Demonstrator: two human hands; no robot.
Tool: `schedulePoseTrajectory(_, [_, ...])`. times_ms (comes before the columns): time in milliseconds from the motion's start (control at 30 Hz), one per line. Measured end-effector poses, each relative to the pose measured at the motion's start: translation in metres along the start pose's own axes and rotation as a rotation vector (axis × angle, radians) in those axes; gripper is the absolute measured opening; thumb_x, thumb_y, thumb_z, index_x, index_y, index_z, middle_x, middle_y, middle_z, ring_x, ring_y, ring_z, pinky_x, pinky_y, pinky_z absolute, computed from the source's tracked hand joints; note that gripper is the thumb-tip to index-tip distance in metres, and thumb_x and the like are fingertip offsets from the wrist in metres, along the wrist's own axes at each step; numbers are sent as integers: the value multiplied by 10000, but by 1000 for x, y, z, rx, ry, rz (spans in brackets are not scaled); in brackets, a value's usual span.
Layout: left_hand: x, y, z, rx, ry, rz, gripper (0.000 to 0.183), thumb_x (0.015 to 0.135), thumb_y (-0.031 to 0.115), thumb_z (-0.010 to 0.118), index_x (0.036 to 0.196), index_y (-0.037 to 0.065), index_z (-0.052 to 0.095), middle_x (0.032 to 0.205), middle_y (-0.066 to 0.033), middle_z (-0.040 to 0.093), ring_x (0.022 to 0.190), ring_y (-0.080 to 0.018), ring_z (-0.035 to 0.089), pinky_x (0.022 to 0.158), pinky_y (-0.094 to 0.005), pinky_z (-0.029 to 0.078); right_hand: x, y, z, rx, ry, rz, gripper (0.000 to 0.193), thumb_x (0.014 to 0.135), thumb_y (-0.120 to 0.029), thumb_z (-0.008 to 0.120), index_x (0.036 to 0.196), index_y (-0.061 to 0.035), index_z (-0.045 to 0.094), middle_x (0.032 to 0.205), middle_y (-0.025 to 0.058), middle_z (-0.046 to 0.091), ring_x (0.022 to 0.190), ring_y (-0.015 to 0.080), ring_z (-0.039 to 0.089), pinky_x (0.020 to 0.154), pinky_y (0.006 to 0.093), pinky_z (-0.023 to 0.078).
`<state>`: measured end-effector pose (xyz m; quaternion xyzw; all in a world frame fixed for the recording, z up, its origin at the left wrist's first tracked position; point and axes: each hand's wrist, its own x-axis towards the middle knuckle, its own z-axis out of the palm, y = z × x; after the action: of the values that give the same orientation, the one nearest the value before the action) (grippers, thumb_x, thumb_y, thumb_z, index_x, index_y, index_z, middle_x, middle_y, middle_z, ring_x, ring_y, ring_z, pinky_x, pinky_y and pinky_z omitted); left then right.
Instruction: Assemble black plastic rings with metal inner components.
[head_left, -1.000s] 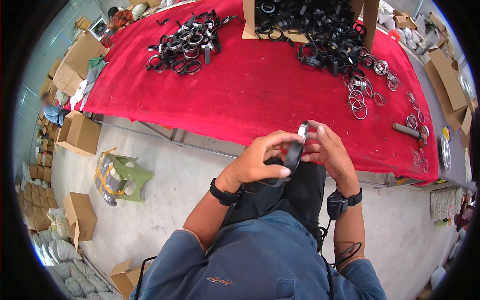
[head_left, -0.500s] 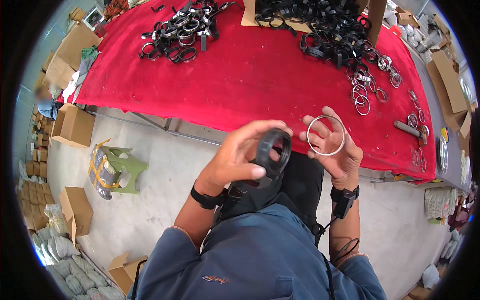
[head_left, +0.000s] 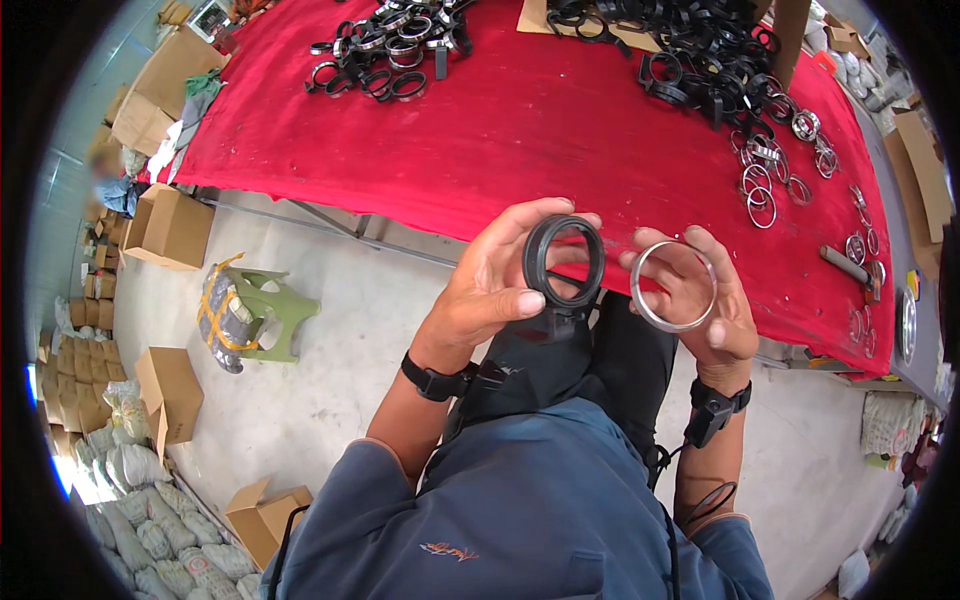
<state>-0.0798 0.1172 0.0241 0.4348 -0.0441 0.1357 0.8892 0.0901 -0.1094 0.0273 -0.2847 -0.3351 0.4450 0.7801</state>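
Note:
My left hand (head_left: 487, 275) is closed around a black ring-shaped part (head_left: 535, 262), its round opening turned toward me and a short stem at the bottom. Beside it, my right hand (head_left: 715, 290) holds a thin silver metal ring (head_left: 640, 297) between thumb and fingers. Ring and black part are apart, a small gap between them, both above my lap at the table's near edge. Farther off on the red cloth (head_left: 480, 130) lie a heap of black parts with silver rings (head_left: 405, 50) and a bigger pile of black parts (head_left: 700, 75).
Loose silver rings (head_left: 760, 208) lie at the table's right, near a hammer (head_left: 848, 264). A green stool (head_left: 290, 315) with a wrapped bundle stands on the floor to the left. Cardboard boxes (head_left: 170, 228) and stacked sacks (head_left: 165, 540) line the left side.
The black part has turned so its opening faces me more. In my right hand the silver ring has tilted and come slightly lower. The whole view has shifted a little.

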Motion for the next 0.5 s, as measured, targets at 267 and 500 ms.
schedulePoseTrajectory(267, [5,-3,6,-37,43,28,957,806,99,826,1617,-17,331,1607,-361,409,1461,-461,512,1103,-570,557,-5,-2,16,-56,118,12,1031,822,-199,896,1671,-34,333,1624,396,380,1481,533,472,1106,535,565])
schedulePoseTrajectory(500, [7,-3,4,80,43,61,904,800,81,863,1579,27,409,1609,-330,437,1474,-403,517,1142,-550,526,-1,-1,25,-231,166,14,1003,838,-217,924,1647,-16,366,1579,323,480,1442,418,549,1097,502,563])
